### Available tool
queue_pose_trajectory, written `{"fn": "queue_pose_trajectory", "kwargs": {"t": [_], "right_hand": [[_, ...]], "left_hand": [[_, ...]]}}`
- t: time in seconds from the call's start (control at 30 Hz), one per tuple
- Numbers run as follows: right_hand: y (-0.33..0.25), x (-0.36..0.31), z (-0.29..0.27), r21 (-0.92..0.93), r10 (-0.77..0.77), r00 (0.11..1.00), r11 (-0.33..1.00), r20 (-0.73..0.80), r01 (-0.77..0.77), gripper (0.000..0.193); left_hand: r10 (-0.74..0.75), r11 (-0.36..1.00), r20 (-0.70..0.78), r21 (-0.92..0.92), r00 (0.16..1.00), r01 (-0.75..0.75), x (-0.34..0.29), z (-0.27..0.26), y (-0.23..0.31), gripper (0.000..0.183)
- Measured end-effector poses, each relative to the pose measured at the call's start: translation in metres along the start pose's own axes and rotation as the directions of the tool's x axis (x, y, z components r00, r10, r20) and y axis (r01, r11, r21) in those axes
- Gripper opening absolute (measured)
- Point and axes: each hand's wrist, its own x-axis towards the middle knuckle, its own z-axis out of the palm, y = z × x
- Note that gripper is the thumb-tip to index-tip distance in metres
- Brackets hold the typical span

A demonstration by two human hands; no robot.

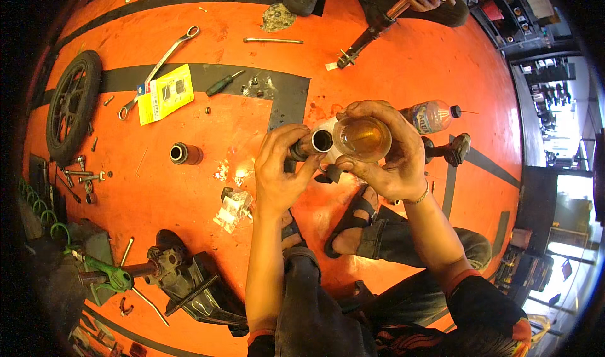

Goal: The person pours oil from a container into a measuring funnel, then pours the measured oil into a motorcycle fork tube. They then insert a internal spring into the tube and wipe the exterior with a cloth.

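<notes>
Left hand, fingers clamped on a dark tube, open mouth upward, long axis running back leftward into the grip; right hand, curled round a clear cup of amber liquid, holds it just right of that mouth, rim contact unclear to me.

The person in front of me has on a dark short-sleeved shirt, with an orange-red band edging the right sleeve, a brighter orange patch farther up, and a reddish pattern low on the cloth. Both the left hand and the right hand are bare, and I can make out a thin, chain-like bracelet around the right wrist. Below come faded dark jeans, one hem turned up, and black sandals with broad straps over bare feet.
</notes>
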Motion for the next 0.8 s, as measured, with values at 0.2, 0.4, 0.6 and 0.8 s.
{"fn": "queue_pose_trajectory", "kwargs": {"t": [0.2, 0.4, 0.6, 0.8], "right_hand": [[-0.003, 0.006, 0.0, -0.069, 0.001, 0.999, 0.998, 0.051, 0.003, 0.062], [-0.008, 0.006, 0.005, -0.003, 0.094, 0.995, 0.996, -0.024, -0.094, 0.053], [-0.01, 0.01, -0.001, -0.101, 0.054, 0.998, 0.994, 0.019, -0.052, 0.051], [-0.014, 0.014, -0.002, -0.1, 0.088, 0.994, 0.992, 0.06, -0.081, 0.05]], "left_hand": [[-0.019, 1.0, -0.003, -0.008, 1.0, 0.019, -0.004, -0.001, -0.007, 0.044], [0.013, 0.999, -0.016, 0.03, 1.0, -0.012, -0.003, 0.0, -0.004, 0.047], [-0.032, 0.999, -0.006, 0.006, 0.999, 0.032, 0.0, -0.002, 0.003, 0.042], [0.008, 0.999, -0.019, 0.043, 1.0, -0.008, -0.005, -0.002, -0.007, 0.048]]}}
